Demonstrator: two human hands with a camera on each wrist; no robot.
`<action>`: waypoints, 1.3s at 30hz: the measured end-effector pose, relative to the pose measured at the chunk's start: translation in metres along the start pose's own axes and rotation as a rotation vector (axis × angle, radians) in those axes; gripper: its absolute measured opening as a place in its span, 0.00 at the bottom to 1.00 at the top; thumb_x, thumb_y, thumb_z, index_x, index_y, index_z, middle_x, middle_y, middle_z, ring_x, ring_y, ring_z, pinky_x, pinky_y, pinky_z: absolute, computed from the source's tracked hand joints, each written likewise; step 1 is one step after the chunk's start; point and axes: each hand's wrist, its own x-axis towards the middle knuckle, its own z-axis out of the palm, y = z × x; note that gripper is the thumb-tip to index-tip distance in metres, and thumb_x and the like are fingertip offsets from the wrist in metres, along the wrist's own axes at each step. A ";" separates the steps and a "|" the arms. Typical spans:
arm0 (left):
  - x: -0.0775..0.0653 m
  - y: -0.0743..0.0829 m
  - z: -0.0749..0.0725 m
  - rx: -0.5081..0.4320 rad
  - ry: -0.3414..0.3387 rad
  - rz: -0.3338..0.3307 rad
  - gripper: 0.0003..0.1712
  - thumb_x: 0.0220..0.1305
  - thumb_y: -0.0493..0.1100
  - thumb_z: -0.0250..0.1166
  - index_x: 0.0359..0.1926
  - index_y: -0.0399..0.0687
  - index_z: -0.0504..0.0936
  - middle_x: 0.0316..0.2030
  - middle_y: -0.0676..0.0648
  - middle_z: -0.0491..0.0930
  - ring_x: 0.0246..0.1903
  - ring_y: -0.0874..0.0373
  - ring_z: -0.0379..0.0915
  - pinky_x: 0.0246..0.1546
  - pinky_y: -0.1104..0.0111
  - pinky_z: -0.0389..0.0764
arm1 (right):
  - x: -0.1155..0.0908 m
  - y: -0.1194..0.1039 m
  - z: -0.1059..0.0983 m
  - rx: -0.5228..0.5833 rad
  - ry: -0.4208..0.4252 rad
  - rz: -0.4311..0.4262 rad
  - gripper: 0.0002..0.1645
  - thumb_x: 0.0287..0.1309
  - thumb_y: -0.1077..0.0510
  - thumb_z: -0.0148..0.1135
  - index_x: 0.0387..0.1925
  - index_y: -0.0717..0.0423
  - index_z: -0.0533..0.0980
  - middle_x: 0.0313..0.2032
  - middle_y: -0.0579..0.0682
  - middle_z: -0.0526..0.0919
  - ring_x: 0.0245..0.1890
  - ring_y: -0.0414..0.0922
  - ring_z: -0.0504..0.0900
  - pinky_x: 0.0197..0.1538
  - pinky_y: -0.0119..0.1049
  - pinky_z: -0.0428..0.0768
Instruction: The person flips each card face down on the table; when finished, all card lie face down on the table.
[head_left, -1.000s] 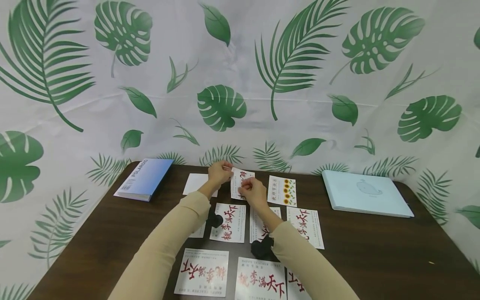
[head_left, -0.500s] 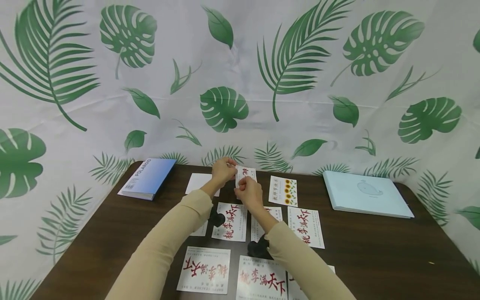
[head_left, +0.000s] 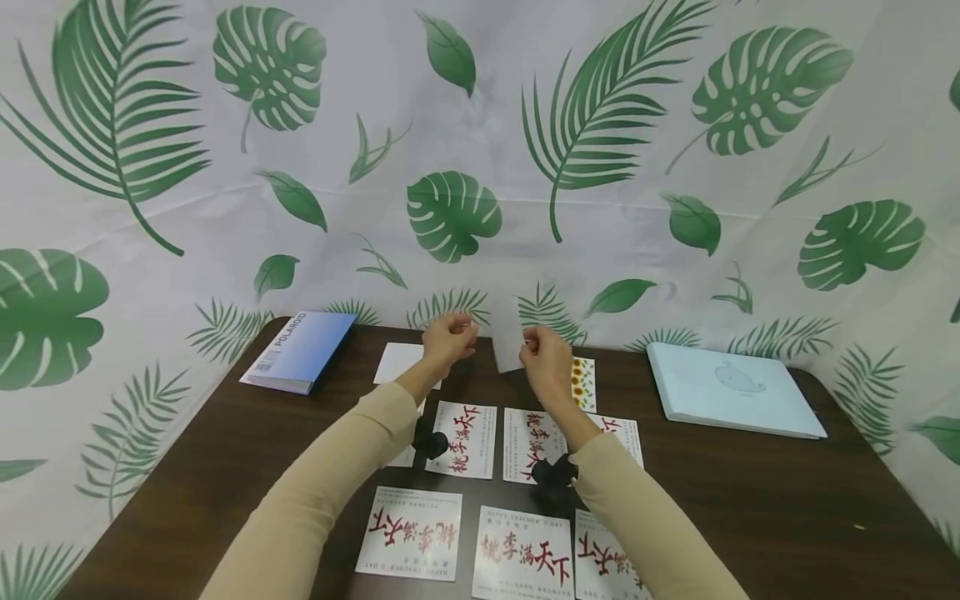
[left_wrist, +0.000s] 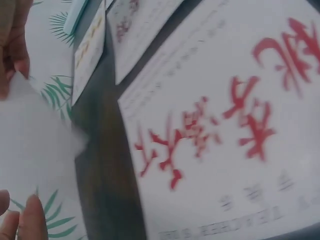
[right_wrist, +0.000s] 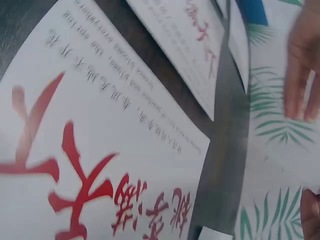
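My right hand [head_left: 546, 360] pinches a white card [head_left: 508, 340] by its right edge, raised above the back of the table with its plain side showing. In the left wrist view this card [left_wrist: 37, 130] hangs between both hands, and the right fingers [left_wrist: 17, 55] nip its corner. Just left of the card, my left hand [head_left: 450, 340] is apart from it, fingers loosely bent and holding nothing. A sunflower card [head_left: 583, 387] lies partly hidden behind the right hand. Under the forearms are several cards with red lettering, among them a middle one [head_left: 461, 440].
A blue Polaroid album [head_left: 303, 352] lies at the back left, beside a blank white card [head_left: 397, 363]. At the back right rests a pale blue album with a whale [head_left: 735, 390]. A leaf-print cloth [head_left: 615, 167] hangs behind the dark table [head_left: 750, 500].
The card between the hands showed red lettering and now shows its plain side, higher up. My right hand has moved up and right with it; my left hand has come away from its edge.
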 end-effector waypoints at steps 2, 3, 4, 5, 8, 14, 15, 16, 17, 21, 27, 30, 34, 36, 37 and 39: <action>-0.003 -0.005 -0.002 0.021 0.007 -0.011 0.21 0.60 0.34 0.63 0.55 0.34 0.75 0.42 0.40 0.79 0.41 0.50 0.80 0.37 0.68 0.84 | 0.000 0.003 0.000 0.047 0.017 0.065 0.08 0.46 0.70 0.59 0.31 0.64 0.80 0.24 0.56 0.81 0.25 0.49 0.78 0.29 0.40 0.76; -0.004 -0.008 -0.003 0.031 0.008 -0.018 0.21 0.59 0.33 0.64 0.55 0.34 0.76 0.41 0.41 0.79 0.40 0.51 0.79 0.38 0.68 0.83 | -0.001 0.004 0.000 0.070 0.017 0.102 0.08 0.47 0.70 0.59 0.32 0.64 0.80 0.24 0.56 0.82 0.24 0.47 0.78 0.28 0.38 0.76; -0.005 -0.010 -0.004 0.041 0.008 -0.023 0.22 0.58 0.33 0.64 0.55 0.34 0.76 0.42 0.41 0.79 0.40 0.52 0.79 0.39 0.67 0.83 | -0.002 0.005 0.001 0.109 0.013 0.142 0.08 0.47 0.70 0.58 0.32 0.64 0.79 0.24 0.56 0.82 0.22 0.44 0.77 0.27 0.35 0.77; -0.006 -0.013 -0.004 0.049 0.009 -0.029 0.22 0.58 0.33 0.65 0.54 0.35 0.76 0.42 0.41 0.79 0.39 0.53 0.79 0.39 0.67 0.83 | -0.003 0.006 0.002 0.158 0.006 0.183 0.08 0.47 0.70 0.58 0.32 0.65 0.79 0.24 0.56 0.81 0.21 0.42 0.77 0.26 0.33 0.77; -0.008 -0.020 -0.006 0.066 0.007 -0.044 0.22 0.55 0.31 0.66 0.53 0.36 0.77 0.44 0.39 0.80 0.36 0.56 0.78 0.39 0.66 0.83 | -0.005 0.008 0.008 0.313 -0.016 0.314 0.09 0.47 0.71 0.56 0.33 0.68 0.78 0.23 0.55 0.80 0.18 0.36 0.74 0.24 0.28 0.80; -0.012 -0.029 -0.010 0.121 0.000 -0.039 0.19 0.52 0.29 0.67 0.48 0.34 0.80 0.38 0.40 0.81 0.29 0.62 0.74 0.33 0.72 0.83 | -0.013 0.013 0.019 0.427 -0.056 0.440 0.12 0.49 0.72 0.57 0.38 0.70 0.77 0.22 0.51 0.77 0.18 0.36 0.74 0.26 0.31 0.83; -0.012 -0.030 -0.011 0.142 0.002 -0.031 0.18 0.52 0.29 0.67 0.47 0.34 0.80 0.37 0.41 0.81 0.28 0.62 0.74 0.32 0.72 0.82 | -0.014 0.014 0.020 0.407 -0.068 0.440 0.12 0.49 0.72 0.58 0.39 0.70 0.77 0.22 0.52 0.78 0.18 0.39 0.76 0.26 0.32 0.83; -0.013 -0.031 -0.011 0.170 0.004 -0.020 0.18 0.51 0.28 0.67 0.46 0.33 0.81 0.36 0.41 0.81 0.28 0.62 0.74 0.31 0.73 0.82 | -0.016 0.014 0.021 0.382 -0.085 0.442 0.13 0.49 0.72 0.58 0.40 0.69 0.77 0.22 0.52 0.78 0.18 0.42 0.77 0.27 0.33 0.83; -0.013 -0.032 -0.012 0.197 0.004 -0.010 0.18 0.51 0.28 0.68 0.45 0.33 0.81 0.36 0.41 0.81 0.29 0.61 0.74 0.31 0.73 0.82 | -0.017 0.015 0.021 0.361 -0.105 0.440 0.14 0.50 0.72 0.59 0.41 0.69 0.77 0.22 0.54 0.79 0.19 0.46 0.79 0.27 0.34 0.83; -0.017 -0.035 -0.016 0.337 -0.016 0.024 0.18 0.50 0.28 0.68 0.45 0.32 0.81 0.37 0.39 0.81 0.32 0.56 0.78 0.32 0.73 0.83 | -0.021 0.017 0.023 0.238 -0.196 0.432 0.16 0.51 0.70 0.61 0.45 0.68 0.77 0.25 0.58 0.82 0.24 0.55 0.83 0.26 0.32 0.82; -0.021 -0.037 -0.017 0.565 -0.037 0.076 0.16 0.49 0.32 0.70 0.41 0.33 0.82 0.33 0.42 0.82 0.30 0.54 0.79 0.32 0.70 0.81 | -0.026 0.019 0.026 0.054 -0.263 0.371 0.16 0.46 0.68 0.65 0.40 0.68 0.78 0.25 0.57 0.83 0.21 0.49 0.82 0.27 0.34 0.80; -0.021 -0.036 -0.015 0.675 -0.035 0.120 0.15 0.47 0.34 0.71 0.39 0.35 0.82 0.31 0.44 0.82 0.31 0.54 0.77 0.36 0.66 0.79 | -0.027 0.018 0.028 -0.025 -0.271 0.337 0.15 0.43 0.67 0.65 0.37 0.67 0.79 0.25 0.55 0.83 0.24 0.48 0.79 0.32 0.39 0.79; -0.020 -0.032 -0.012 0.781 -0.045 0.154 0.16 0.47 0.36 0.71 0.39 0.35 0.81 0.30 0.45 0.81 0.33 0.53 0.75 0.39 0.62 0.78 | -0.026 0.017 0.029 -0.093 -0.273 0.293 0.14 0.41 0.68 0.64 0.36 0.67 0.78 0.26 0.55 0.81 0.29 0.51 0.78 0.34 0.44 0.78; -0.020 -0.031 -0.012 0.809 -0.049 0.144 0.15 0.47 0.36 0.71 0.38 0.36 0.81 0.30 0.45 0.81 0.33 0.52 0.76 0.40 0.62 0.78 | -0.024 0.019 0.028 -0.094 -0.277 0.274 0.14 0.42 0.68 0.64 0.36 0.68 0.78 0.27 0.56 0.81 0.30 0.51 0.79 0.34 0.43 0.78; -0.020 -0.030 -0.012 0.819 -0.049 0.133 0.15 0.47 0.36 0.71 0.38 0.36 0.81 0.30 0.46 0.81 0.33 0.53 0.76 0.39 0.62 0.78 | -0.022 0.020 0.027 -0.087 -0.274 0.268 0.14 0.43 0.68 0.65 0.37 0.68 0.78 0.28 0.56 0.81 0.30 0.51 0.79 0.35 0.43 0.78; -0.021 -0.029 -0.012 0.834 -0.046 0.111 0.15 0.47 0.36 0.71 0.38 0.37 0.81 0.30 0.46 0.81 0.33 0.53 0.75 0.39 0.63 0.78 | -0.016 0.026 0.021 -0.053 -0.267 0.288 0.14 0.47 0.66 0.65 0.39 0.68 0.79 0.29 0.57 0.82 0.31 0.51 0.79 0.36 0.42 0.78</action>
